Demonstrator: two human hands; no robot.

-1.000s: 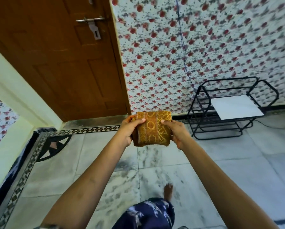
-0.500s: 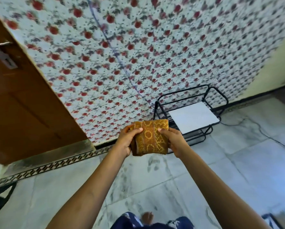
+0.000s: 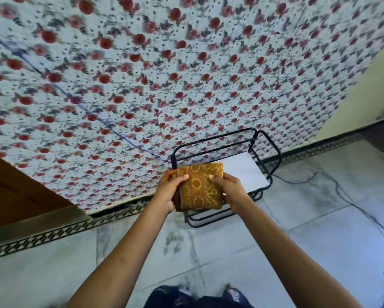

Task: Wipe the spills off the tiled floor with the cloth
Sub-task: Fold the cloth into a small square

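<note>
Head view looks down on a pale, marble-veined tiled floor (image 3: pixel 320 230), and we see faint grey smudges (image 3: pixel 173 241) on the tiles near its middle. Along the floor's far edge runs a dark patterned border strip (image 3: pixel 53 232). Behind it rises a wall (image 3: pixel 186 74) papered with small red flowers, blurred here, with a thin blue line (image 3: pixel 86 110) slanting across it. A brown wooden door (image 3: pixel 19 192) meets the floor's far left edge, and a plain cream wall (image 3: pixel 364 90) closes the right side. A black wire rack (image 3: pixel 269 152) stands at the far edge against the papered wall, carrying a white panel (image 3: pixel 246 172). A dark cable (image 3: pixel 353 205) trails over the tiles toward the floor's right edge. At the bottom we see dark blue printed fabric (image 3: pixel 186 298).

We find the cloth (image 3: pixel 200 187) off the floor, held in the air in front of the rack. It is mustard-brown with yellow rings and folded into a thick, almost square pad. Its broad face is turned up toward us. Its slightly longer side runs from hand to hand, roughly along the far edge. The rows of rings run the other way, from us toward the wall, leaning a little sideways.

Both hands are closed on it. The left hand (image 3: pixel 167 192) grips the left edge and the right hand (image 3: pixel 233 192) the right edge. Each thumb lies on the upper face, with the fingers tucked behind.
</note>
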